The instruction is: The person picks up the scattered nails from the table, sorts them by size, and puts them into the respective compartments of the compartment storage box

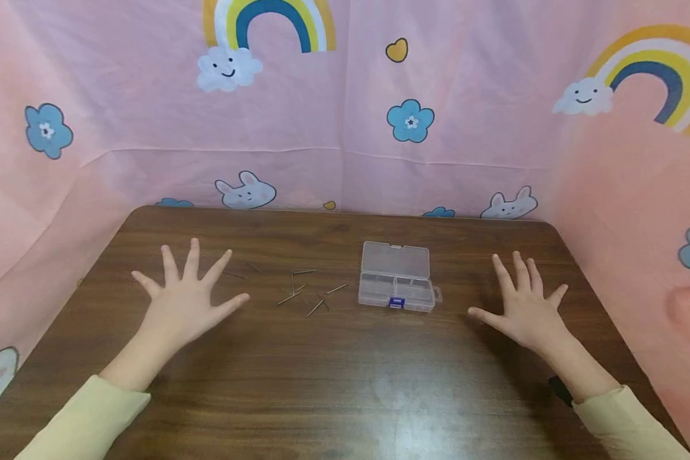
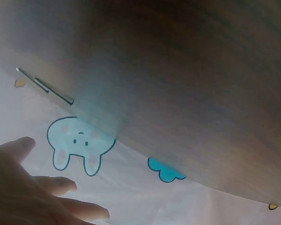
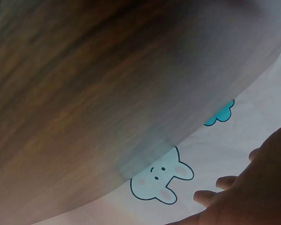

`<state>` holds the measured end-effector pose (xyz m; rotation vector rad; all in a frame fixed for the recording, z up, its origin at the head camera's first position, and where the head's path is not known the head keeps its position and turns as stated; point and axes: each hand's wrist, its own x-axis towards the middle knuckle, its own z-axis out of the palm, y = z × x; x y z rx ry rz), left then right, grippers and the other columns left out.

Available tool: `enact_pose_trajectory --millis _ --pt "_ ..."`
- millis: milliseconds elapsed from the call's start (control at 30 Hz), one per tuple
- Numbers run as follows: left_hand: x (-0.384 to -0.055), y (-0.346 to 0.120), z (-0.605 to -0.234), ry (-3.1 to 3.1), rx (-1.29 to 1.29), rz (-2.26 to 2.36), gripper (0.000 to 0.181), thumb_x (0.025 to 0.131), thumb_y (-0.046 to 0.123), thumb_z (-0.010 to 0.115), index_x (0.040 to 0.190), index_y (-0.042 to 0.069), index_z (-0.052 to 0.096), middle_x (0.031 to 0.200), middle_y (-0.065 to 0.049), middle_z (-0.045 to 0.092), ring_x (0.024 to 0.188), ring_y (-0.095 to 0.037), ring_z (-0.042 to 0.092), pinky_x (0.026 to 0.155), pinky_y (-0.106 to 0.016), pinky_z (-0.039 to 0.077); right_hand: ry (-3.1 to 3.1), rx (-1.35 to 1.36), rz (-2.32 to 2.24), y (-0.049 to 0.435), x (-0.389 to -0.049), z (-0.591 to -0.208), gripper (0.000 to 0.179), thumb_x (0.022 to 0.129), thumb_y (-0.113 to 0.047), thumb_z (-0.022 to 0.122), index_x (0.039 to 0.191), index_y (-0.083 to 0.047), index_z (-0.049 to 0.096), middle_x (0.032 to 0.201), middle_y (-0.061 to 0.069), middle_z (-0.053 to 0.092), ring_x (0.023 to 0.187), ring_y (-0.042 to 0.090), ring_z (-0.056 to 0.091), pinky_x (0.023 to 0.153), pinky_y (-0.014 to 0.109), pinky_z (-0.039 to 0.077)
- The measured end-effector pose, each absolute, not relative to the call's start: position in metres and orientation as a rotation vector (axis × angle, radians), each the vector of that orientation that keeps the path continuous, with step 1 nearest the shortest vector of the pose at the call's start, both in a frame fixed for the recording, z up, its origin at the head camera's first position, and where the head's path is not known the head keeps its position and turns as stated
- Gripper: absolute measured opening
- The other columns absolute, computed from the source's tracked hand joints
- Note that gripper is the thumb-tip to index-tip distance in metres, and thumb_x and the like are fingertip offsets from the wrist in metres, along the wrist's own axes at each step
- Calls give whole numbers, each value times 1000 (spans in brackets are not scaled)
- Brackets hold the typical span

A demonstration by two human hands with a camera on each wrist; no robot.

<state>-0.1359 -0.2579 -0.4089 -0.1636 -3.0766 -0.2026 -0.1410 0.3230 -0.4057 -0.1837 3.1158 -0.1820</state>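
My left hand [image 1: 184, 303] is spread over the left side of the table with straight fingers, holding nothing. Several thin metal nails [image 1: 290, 297] lie scattered to the right of it, and two of them also show as nails [image 2: 54, 90] in the left wrist view. A clear plastic box [image 1: 397, 294] stands right of the nails, its lid [image 1: 395, 260] raised at the back. Compartments and a blue latch [image 1: 397, 302] are visible on it. My right hand [image 1: 526, 313] is likewise spread, to the right of the box, with nothing in it.
The brown wooden table [image 1: 333, 390] has rounded far corners. A pink cloth [image 1: 466, 83] printed with rainbows, flowers and rabbits hangs behind it and along both sides. A small dark object [image 1: 560, 390] shows at my right wrist.
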Motion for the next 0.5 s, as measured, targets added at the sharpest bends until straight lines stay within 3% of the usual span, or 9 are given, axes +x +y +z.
enact_pose_trajectory --millis 500 --pt "-139 -261 -411 -3099 -198 -211 94 95 79 52 168 23 30 172 -37 8 152 -71 -9 97 -100 -10 3089 -192 -296 317 -147 -402 118 91 -74 65 172 -20 -2 174 32 0 157 62 5 98 101 3"
